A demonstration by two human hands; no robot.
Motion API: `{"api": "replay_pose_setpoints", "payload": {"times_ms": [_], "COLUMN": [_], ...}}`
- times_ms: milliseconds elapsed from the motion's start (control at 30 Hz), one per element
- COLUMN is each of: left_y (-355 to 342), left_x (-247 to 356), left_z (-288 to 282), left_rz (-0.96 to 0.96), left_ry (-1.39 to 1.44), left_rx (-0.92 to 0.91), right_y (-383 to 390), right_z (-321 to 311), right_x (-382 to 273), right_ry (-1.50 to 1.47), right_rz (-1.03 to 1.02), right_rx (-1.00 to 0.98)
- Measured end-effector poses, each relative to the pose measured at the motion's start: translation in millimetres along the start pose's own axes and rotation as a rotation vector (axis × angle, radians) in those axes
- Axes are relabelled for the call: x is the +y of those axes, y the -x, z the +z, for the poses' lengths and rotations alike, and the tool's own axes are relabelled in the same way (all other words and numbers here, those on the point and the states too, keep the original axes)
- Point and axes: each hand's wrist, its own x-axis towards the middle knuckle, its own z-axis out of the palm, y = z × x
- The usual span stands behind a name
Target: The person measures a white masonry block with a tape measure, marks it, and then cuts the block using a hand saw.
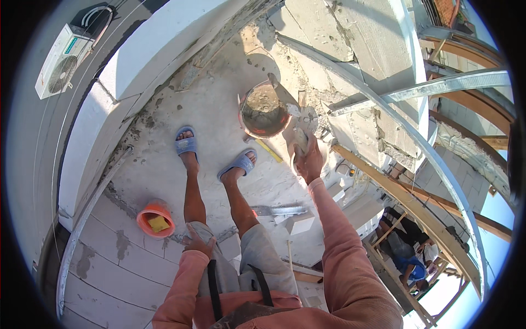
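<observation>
My right hand (308, 160) grips a mortar-coated trowel (304, 123) just right of a round bucket (262, 112) with grey mortar inside. My left hand (198, 245) rests on the left leg of my grey shorts, fingers apart. A yellow-handled tool (269, 151) lies on the dusty concrete floor (208, 98), between the bucket and my sandalled right foot. An orange bucket (148, 222) holding a yellow sponge-like piece stands left of my legs. Behind my right forearm lie a long saw (282, 210) and pale blocks (300, 223).
A white block parapet (137, 49) curves along the left, with an air-conditioner unit (63, 61) beyond. Metal channels (427, 85) and wooden beams (405, 186) cross the right side beside a block wall (356, 126). People (408, 257) are among timber framing at lower right.
</observation>
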Motion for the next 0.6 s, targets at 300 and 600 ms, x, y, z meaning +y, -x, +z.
{"api": "replay_pose_setpoints", "payload": {"times_ms": [300,600], "left_y": [14,14], "left_x": [-3,-8], "left_z": [-34,-39], "left_rz": [0.039,0.06], "left_ry": [0.154,0.122], "left_rx": [-0.102,-0.07], "right_y": [-151,-236], "right_z": [-215,-262], "right_x": [-89,-158], "right_ry": [0.338,0.138], "right_rz": [-0.343,-0.03], "right_rx": [0.165,-0.029]}}
